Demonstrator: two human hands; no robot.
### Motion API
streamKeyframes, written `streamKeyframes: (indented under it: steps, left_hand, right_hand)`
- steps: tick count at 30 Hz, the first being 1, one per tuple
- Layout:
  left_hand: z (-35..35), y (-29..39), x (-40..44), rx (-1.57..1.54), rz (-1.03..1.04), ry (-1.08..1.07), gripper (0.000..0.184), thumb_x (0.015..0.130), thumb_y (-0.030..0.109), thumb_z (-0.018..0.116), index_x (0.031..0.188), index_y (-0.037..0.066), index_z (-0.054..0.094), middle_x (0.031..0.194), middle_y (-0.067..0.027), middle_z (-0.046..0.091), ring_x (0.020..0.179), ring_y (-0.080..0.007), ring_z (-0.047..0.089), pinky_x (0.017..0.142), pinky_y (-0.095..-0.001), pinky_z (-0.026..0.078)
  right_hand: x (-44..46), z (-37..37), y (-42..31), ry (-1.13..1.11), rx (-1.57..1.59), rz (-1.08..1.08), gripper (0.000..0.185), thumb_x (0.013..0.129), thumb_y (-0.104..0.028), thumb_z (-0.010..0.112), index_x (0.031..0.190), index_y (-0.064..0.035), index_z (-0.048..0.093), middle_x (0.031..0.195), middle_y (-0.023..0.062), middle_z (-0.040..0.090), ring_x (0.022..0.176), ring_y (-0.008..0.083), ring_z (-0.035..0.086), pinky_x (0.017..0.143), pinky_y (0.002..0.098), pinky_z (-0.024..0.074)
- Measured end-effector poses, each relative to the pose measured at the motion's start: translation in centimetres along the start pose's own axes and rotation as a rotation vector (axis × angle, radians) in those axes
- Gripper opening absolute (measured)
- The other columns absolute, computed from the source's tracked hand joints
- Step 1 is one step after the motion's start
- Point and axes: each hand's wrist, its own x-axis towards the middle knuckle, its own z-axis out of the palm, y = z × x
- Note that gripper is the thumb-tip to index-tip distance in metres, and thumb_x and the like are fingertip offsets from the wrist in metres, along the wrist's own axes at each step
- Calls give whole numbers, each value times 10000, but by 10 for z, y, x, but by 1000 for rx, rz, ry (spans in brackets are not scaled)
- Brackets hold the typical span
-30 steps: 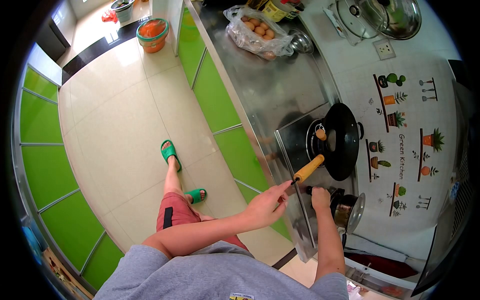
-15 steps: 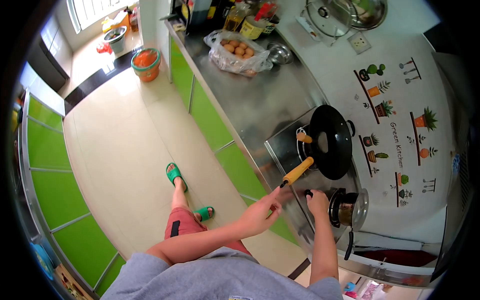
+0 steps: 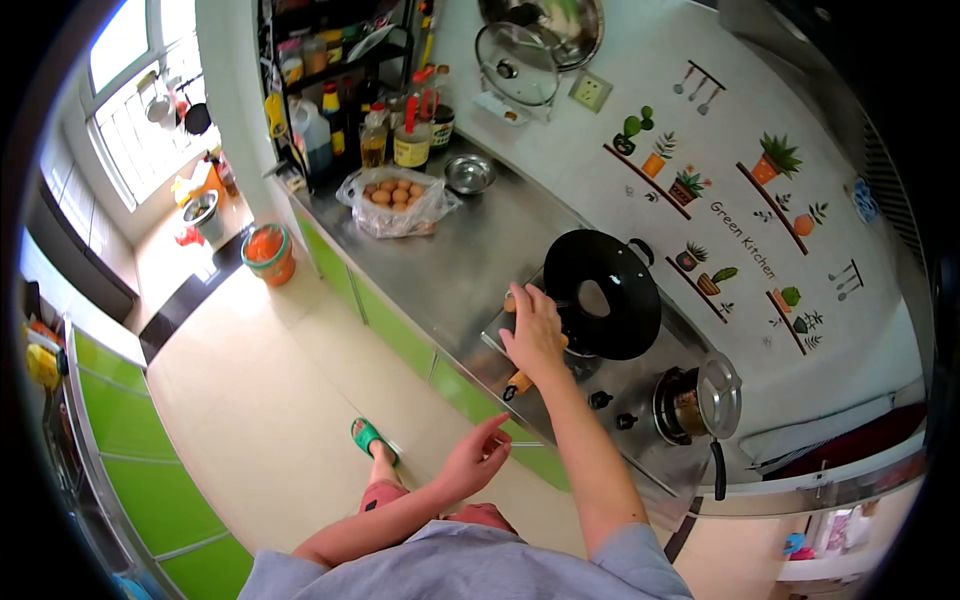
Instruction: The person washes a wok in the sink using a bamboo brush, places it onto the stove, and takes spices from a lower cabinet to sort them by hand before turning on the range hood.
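Observation:
My right hand (image 3: 537,335) is over the wok's near side, thumb and fingers apart, fingertips at the end of a short wooden handle (image 3: 510,301). Whether they touch it I cannot tell. The black wok (image 3: 604,300) sits on the left burner; its own wooden handle (image 3: 519,383) passes below my right hand, partly covered. My left hand (image 3: 475,460) hangs before the counter edge, fingers loosely apart and holding nothing. Two black stove knobs (image 3: 612,410) lie to the right of the wok handle.
A small pot (image 3: 690,410) with a glass lid stands on the other burner, its black handle (image 3: 719,470) pointing toward me. Farther along the counter are a bag of eggs (image 3: 393,195), a metal bowl (image 3: 470,174) and sauce bottles (image 3: 411,146). An orange bucket (image 3: 268,254) stands on the floor.
My right hand has left the stove knob and moved left to above the wok handle. My left hand has drawn back from the wok handle's end. The view has shifted and turned.

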Motion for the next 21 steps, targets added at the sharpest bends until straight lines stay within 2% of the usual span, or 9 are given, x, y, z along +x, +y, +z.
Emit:
streamKeyframes:
  steps: [5,8,11,12,14,15,16,19,21]
  left_hand:
    - [-11,-4,-11,-3,-17,68,415,889,78,565,1285,12,460,948,-65,603,769,-100,565,701,-250,479]
    - [-14,-10,-16,-9,-17,72,382,885,65,562,1255,7,485,941,-61,606,780,-98,572,703,-247,481]
    - [-15,-12,-18,22,-53,54,355,883,57,560,1231,5,507,940,-56,607,779,-96,575,699,-241,480]
    - [-14,-13,-18,30,-49,44,355,883,57,560,1231,5,507,940,-56,607,779,-96,575,699,-241,480]
    - [-10,-15,-15,16,-38,31,332,882,45,548,1211,4,525,941,-51,607,782,-93,580,699,-233,480]
    - [-7,-12,-15,23,-35,18,332,882,45,548,1211,4,525,941,-51,607,782,-93,580,699,-233,480]
    - [-5,-9,-15,30,-18,4,330,881,37,540,1208,5,528,943,-50,608,785,-95,586,700,-230,482]
    - [1,-6,-14,54,-23,-51,329,886,14,519,1214,-5,518,954,-53,595,827,-103,588,755,-234,486]
    - [3,-4,-13,70,-50,-86,329,894,0,505,1223,-15,505,964,-57,582,866,-108,584,808,-240,488]
  right_hand:
    - [1,-2,25,35,9,-44,434,711,-101,701,1122,-129,561,1058,63,568,1023,282,515,870,407,407]
    - [-19,-55,21,220,60,-65,262,704,-90,681,957,-132,630,972,48,579,954,272,543,815,397,432]
    - [-43,-103,40,415,168,48,203,739,-54,627,939,-93,629,926,109,637,878,311,587,782,403,471]
    - [-56,-117,51,434,233,201,207,758,-69,635,965,-77,627,947,116,645,873,317,602,777,388,481]
    - [-83,-130,84,640,531,372,207,820,-54,646,1023,-37,612,971,99,653,909,185,632,806,302,487]
    - [-98,-132,101,723,829,460,231,833,-15,639,1056,-2,581,1019,100,633,960,165,603,825,284,486]
    - [-114,-117,134,915,871,311,287,838,9,629,1105,23,524,1076,121,608,987,185,593,807,268,494]
    - [-150,-109,144,1170,1156,697,290,825,18,644,1062,1,477,1005,96,573,925,163,586,815,281,531]
    - [-166,-95,142,1221,1199,735,282,824,12,649,1037,-6,466,997,96,562,910,163,585,814,291,543]
